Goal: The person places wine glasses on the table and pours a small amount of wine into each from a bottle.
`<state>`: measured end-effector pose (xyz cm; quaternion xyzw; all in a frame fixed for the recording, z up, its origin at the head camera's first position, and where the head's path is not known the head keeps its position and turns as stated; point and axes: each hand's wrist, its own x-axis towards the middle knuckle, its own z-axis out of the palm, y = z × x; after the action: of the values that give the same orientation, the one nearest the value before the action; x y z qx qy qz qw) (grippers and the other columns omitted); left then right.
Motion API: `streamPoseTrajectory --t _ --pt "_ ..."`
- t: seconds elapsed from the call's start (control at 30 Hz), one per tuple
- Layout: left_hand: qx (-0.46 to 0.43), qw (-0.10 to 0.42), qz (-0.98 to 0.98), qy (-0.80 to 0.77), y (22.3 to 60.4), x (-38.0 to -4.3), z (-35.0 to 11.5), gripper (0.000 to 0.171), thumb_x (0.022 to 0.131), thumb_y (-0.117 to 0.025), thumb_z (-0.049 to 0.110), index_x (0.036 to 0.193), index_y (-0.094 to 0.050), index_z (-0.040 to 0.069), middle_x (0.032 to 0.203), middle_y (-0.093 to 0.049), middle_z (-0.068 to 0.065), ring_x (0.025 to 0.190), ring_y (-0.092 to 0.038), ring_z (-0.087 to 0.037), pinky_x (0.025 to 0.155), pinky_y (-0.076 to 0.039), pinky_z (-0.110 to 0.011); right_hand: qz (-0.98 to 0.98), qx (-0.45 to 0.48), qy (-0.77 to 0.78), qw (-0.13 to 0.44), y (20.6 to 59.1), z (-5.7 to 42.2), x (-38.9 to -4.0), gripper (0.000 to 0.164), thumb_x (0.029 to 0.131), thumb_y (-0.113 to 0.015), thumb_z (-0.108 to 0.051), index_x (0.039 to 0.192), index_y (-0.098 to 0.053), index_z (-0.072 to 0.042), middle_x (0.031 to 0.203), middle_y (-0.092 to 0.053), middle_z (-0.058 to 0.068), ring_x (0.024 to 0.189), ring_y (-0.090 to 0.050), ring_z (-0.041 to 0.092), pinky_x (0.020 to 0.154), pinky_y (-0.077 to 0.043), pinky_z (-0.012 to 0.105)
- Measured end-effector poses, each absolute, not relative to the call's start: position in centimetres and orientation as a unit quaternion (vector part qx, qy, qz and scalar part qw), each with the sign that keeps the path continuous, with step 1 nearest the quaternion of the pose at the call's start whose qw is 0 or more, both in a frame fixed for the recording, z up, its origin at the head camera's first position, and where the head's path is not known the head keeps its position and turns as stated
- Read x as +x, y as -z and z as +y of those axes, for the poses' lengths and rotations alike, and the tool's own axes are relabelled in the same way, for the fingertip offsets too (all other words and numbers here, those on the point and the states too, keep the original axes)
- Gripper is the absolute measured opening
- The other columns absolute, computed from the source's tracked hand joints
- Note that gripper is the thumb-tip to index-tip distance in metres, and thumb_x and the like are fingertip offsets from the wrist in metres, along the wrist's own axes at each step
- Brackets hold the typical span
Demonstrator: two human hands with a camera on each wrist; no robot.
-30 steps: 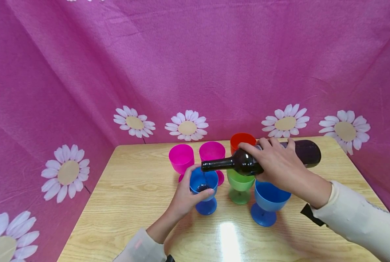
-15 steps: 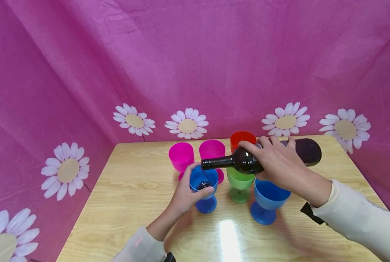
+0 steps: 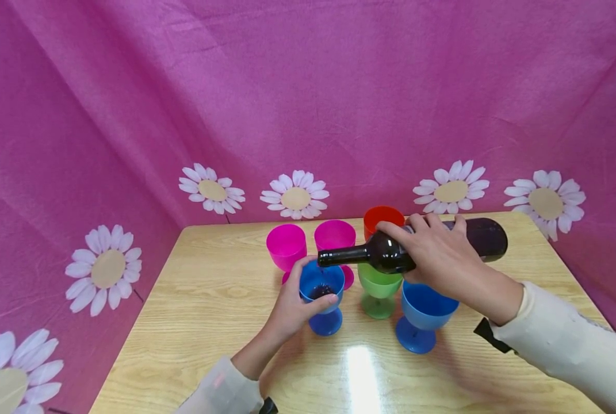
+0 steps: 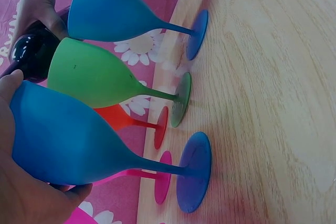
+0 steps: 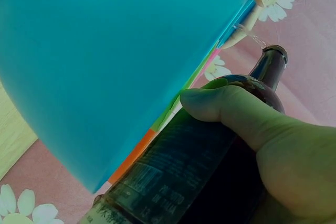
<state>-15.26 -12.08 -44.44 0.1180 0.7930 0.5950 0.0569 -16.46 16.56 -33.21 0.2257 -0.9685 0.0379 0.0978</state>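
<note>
a blue goblet (image 4: 73, 135) is held by the bowl in the l. hand (image 3: 293, 309), thumb on the near side & fingers wrapped round the far side; it's stood upright w/ its base on the wood table (image 3: 214, 322). a dark bottle (image 3: 387, 254) is gripped round its body by the r. hand (image 3: 444, 259), approx. horiz., neck pointed l. over the goblet's rim. a thin stream (image 5: 253, 36) is seen btwn bottle mouth & goblet, & dark liquid (image 3: 320, 291) w/ bubbles is held in the bowl.

a green goblet (image 3: 379, 287) is partly covered by the bottle; a second blue goblet (image 3: 428, 315) is placed r. of it, just below the r. hand. a red goblet (image 3: 382, 216) is half hidden behind the bottle, & two pink goblets (image 3: 287, 247) are set behind the held one. the bkgd is filled by pink-purple cloth (image 3: 339, 115) printed w/ white daisies (image 3: 294, 199).
</note>
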Motion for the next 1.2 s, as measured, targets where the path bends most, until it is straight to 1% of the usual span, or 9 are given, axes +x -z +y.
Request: streamPoseTrajectory --t 0.07,0.13,0.4,0.63,0.77,0.9,1.03,1.2 --pt "0.114 0.058 0.794 -0.595 44.45 -15.20 -12.07 0.084 0.087 -0.084 0.032 0.155 -0.036 0.030 0.155 -0.042 -0.005 0.147 -0.035 -0.034 0.103 -0.050 -0.060 -0.969 0.223 -0.039 0.093 33.25 16.53 -16.46 0.096 0.062 -0.101 -0.025 0.145 -0.052 -0.032 0.119 -0.062 0.021 0.113 -0.055 0.045 0.091 -0.032 0.086" --pt "0.115 0.057 0.794 -0.595 44.47 -15.15 -12.10 0.083 0.086 -0.084 0.032 0.154 -0.036 0.030 0.155 -0.042 -0.005 0.146 -0.035 -0.034 0.103 -0.050 -0.059 -0.970 0.222 -0.039 0.089 33.28 16.49 -16.46 0.096 0.062 -0.101 -0.025 0.145 -0.052 -0.032 0.119 -0.062 0.021 0.114 -0.055 0.045 0.091 -0.031 0.086" --pt "0.120 0.054 0.796 -0.591 44.43 -15.13 -12.08 0.085 0.087 -0.084 0.032 0.156 -0.035 0.025 0.155 -0.043 -0.006 0.146 -0.036 -0.036 0.103 -0.050 -0.060 -0.971 0.219 -0.043 0.088 33.27 16.51 -16.43 0.095 0.062 -0.100 -0.024 0.145 -0.053 -0.032 0.121 -0.062 0.021 0.114 -0.055 0.046 0.092 -0.030 0.086" --pt "0.123 0.053 0.794 -0.592 44.51 -15.19 -12.14 0.084 0.087 -0.083 0.034 0.156 -0.036 0.025 0.154 -0.044 -0.007 0.145 -0.037 -0.036 0.103 -0.050 -0.060 -0.971 0.219 -0.037 0.088 33.30 16.56 -16.43 0.096 0.062 -0.101 -0.026 0.145 -0.053 -0.032 0.121 -0.062 0.021 0.114 -0.055 0.046 0.092 -0.030 0.087" --pt "0.122 0.053 0.793 -0.594 44.51 -15.22 -12.16 0.083 0.087 -0.084 0.034 0.155 -0.036 0.028 0.154 -0.043 -0.007 0.145 -0.037 -0.036 0.104 -0.049 -0.061 -0.970 0.221 -0.039 0.090 33.28 16.58 -16.45 0.096 0.061 -0.101 -0.025 0.145 -0.053 -0.032 0.120 -0.062 0.021 0.114 -0.055 0.046 0.092 -0.030 0.088" --pt "0.119 0.053 0.794 -0.593 44.46 -15.24 -12.10 0.084 0.086 -0.084 0.034 0.155 -0.036 0.028 0.154 -0.044 -0.006 0.145 -0.037 -0.035 0.105 -0.048 -0.061 -0.970 0.222 -0.038 0.090 33.23 16.60 -16.47 0.096 0.062 -0.101 -0.025 0.145 -0.053 -0.032 0.121 -0.062 0.021 0.114 -0.055 0.046 0.092 -0.030 0.088" --pt "0.122 0.053 0.794 -0.594 44.37 -15.27 -12.01 0.084 0.087 -0.084 0.032 0.156 -0.035 0.024 0.154 -0.044 -0.006 0.145 -0.037 -0.035 0.104 -0.049 -0.061 -0.971 0.221 -0.037 0.088 33.18 16.63 -16.45 0.096 0.062 -0.101 -0.026 0.145 -0.053 -0.032 0.121 -0.062 0.021 0.114 -0.055 0.046 0.092 -0.029 0.088" --pt "0.121 0.054 0.790 -0.598 44.35 -15.23 -11.99 0.083 0.087 -0.083 0.031 0.156 -0.036 0.025 0.154 -0.044 -0.006 0.145 -0.037 -0.035 0.104 -0.049 -0.061 -0.971 0.221 -0.036 0.086 33.16 16.57 -16.44 0.096 0.062 -0.101 -0.026 0.145 -0.052 -0.032 0.121 -0.062 0.021 0.114 -0.055 0.046 0.093 -0.029 0.088"
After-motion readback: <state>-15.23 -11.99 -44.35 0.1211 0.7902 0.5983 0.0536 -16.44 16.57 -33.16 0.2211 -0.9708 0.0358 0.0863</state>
